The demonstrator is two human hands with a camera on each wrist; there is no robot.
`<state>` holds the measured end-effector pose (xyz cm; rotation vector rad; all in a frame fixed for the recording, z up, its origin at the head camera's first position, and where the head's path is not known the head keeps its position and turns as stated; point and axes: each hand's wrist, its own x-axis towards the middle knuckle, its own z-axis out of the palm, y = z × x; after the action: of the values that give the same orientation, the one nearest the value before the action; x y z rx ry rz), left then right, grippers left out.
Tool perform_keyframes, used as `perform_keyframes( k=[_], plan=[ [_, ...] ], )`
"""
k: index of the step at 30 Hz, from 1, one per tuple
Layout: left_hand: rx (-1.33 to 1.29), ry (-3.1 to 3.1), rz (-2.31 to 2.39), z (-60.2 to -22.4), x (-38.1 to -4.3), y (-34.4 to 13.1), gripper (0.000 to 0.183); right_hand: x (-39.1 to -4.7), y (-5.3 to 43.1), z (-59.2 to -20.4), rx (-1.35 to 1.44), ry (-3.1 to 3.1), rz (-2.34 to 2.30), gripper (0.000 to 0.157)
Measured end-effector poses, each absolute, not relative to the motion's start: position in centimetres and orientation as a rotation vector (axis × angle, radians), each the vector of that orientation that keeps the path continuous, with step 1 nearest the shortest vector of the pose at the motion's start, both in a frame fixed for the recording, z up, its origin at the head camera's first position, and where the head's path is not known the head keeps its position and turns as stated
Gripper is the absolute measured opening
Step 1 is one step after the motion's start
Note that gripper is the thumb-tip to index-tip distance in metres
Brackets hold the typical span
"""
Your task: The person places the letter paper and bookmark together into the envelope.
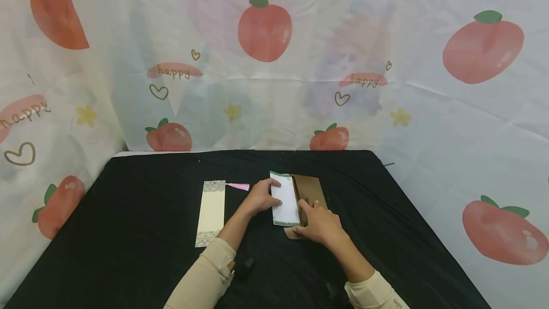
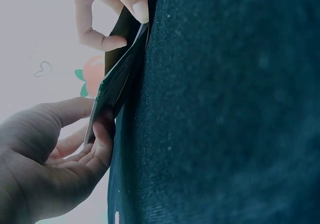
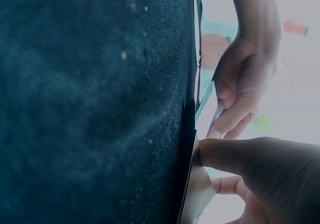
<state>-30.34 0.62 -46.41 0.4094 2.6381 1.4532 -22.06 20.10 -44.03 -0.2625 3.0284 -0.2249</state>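
Closest to the camera are my cream long sleeves [image 1: 201, 275], coming in from the bottom edge, with both forearms reaching forward over a surface [image 1: 128, 228] covered in black cloth.

My left hand [image 1: 260, 198] pinches the left edge of a white rectangular paper card [image 1: 286, 209] with green decorated ends; the left wrist view shows its thumb on one side of the card and its curled fingers on the other. My right hand [image 1: 323, 225] holds a brown paper envelope [image 1: 310, 186], its thumb at the lower flap and its other fingers over the front, clamped on the paper.

The card is right of centre on the surface, tilted in the wrist views, its right side overlapping the envelope. I cannot tell whether that edge is inside the envelope or only lying against it.

To the left of my left hand, a long cream bookmark [image 1: 212, 211] with grey patterned bands at both ends lies flat and slightly slanted. A pink tassel [image 1: 238, 186] runs from its top right corner, its tip just beside that hand.

Behind the surface hangs a pale fabric backdrop [image 1: 266, 99] printed with red peaches, yellow flowers, outlined hearts and the word "happy".
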Motion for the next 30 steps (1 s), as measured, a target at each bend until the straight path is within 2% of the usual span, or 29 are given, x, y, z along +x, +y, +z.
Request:
perform_keyframes(
  k=[14,30],
  plan=[
    [0.434,2.633,1.521,-46.31,-30.63,0.79,0.036,-22.21,19.95,-43.95,-0.262,3.029,-0.214,0.068],
    [0.436,2.592,1.548,-46.11,-30.39,1.06,0.039,-22.15,19.85,-43.98,-0.248,3.031,-0.217,0.07]
  ],
)
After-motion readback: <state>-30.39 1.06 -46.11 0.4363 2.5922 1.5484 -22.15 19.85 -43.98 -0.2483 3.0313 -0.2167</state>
